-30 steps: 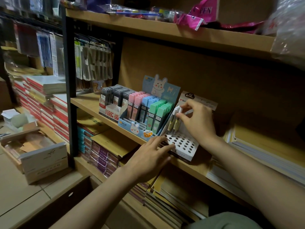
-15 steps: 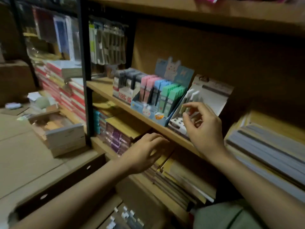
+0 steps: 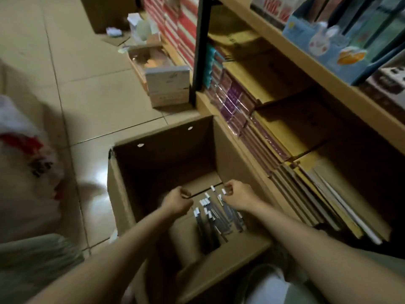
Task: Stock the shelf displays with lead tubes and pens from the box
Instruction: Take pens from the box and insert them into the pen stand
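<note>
Both my hands are down inside the cardboard box (image 3: 162, 163) on the floor, over a loose pile of pens (image 3: 215, 212) lying on its bottom. My left hand (image 3: 176, 201) has its fingers curled; whether its grip holds anything I cannot tell. My right hand (image 3: 237, 197) is curled at the far end of the pile, and a white pen cap shows just beside its fingers (image 3: 228, 189), so its grip looks closed on a pen, though blur keeps me from being sure.

Up on the shelf (image 3: 306, 60), the blue rabbit display (image 3: 324, 44) already stands filled with lead tubes (image 3: 372, 25). The perforated pen stand (image 3: 392, 82) beside it is only partly in view, so I cannot say how full it is. Judging by the pile, many pens are left to carry up, so the pen half of the stocking seems well short of finished.
</note>
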`<state>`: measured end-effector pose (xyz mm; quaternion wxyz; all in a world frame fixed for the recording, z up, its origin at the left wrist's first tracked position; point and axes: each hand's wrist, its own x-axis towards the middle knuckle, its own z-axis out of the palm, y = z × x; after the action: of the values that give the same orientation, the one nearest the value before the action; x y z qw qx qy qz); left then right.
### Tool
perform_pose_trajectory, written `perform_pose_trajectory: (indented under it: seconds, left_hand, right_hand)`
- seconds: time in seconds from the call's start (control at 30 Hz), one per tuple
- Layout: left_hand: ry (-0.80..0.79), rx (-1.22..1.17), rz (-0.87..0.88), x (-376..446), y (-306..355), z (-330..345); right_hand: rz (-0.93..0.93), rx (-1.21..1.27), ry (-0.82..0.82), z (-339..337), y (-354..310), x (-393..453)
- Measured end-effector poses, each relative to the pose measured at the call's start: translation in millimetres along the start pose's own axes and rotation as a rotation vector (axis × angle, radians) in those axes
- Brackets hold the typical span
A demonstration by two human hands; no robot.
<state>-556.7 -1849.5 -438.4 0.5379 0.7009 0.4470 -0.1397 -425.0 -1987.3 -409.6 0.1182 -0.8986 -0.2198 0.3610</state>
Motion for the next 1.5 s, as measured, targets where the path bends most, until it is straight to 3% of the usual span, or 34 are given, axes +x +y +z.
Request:
perform_pose_trajectory:
  seconds: [0.17,0.27,0.47,0.6,0.7,0.83,0.97,1.37,1.5]
  left_hand:
    - [-0.087,-0.204,-0.259,13.9,-42.2,78.7]
    - [0.024,-0.201,-0.315,25.8,-53.0,104.4]
    - [0.167,-0.209,-0.288,40.5,-48.8,125.0]
    - [0.209,-0.351,-0.261,43.1,-46.5,139.0]
    - [0.242,-0.466,-0.232,45.2,-41.9,145.2]
    - [0.292,-0.449,-0.137,45.0,-35.7,155.1]
    - [0.314,-0.539,-0.119,45.0,-36.9,163.7]
    - [0.385,-0.674,-0.249,52.0,-57.0,137.1]
    - [0.416,-0.681,-0.277,58.6,-58.3,129.3]
  right_hand:
    - [0.081,-0.046,-0.06,52.4,18.3,34.6]
    - [0.106,-0.11,-0.06,69.7,31.2,46.9]
    - [0.167,-0.165,-0.023,88.9,36.0,55.6]
    - [0.212,-0.112,0.02,90.7,31.1,61.4]
    - [0.206,-0.208,0.035,88.9,30.8,63.5]
    - [0.154,-0.384,-0.015,88.1,33.5,61.1]
    - [0.114,-0.176,-0.102,82.7,43.7,60.0]
    - [0.007,0.169,-0.126,94.1,40.3,69.4]
    - [0.078,0.371,-0.116,106.1,35.8,74.9]
